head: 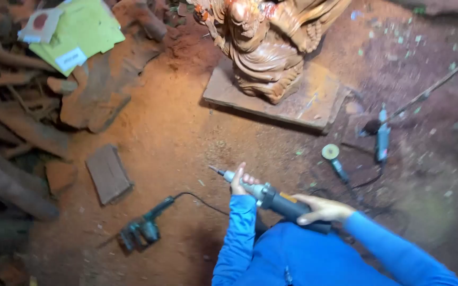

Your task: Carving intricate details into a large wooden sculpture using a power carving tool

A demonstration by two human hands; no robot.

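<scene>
the person sits low over the red, dusty floor (186, 137), both hands wrapped on a rotary tool (271, 198) held across the lap. the left hand (241, 182) pinches the front end just behind the thin bit, fingers closed round the collar; the right hand (322, 209) clamps the dark rear body. the bit points up-left — toward a carved wooden statue (263, 47) standing on a flat wooden slab (314, 103), well apart from it. another power tool (141, 230) lies on the floor to the left, its cord running toward the knees, and two more small tools (382, 135) lie on the right.
</scene>
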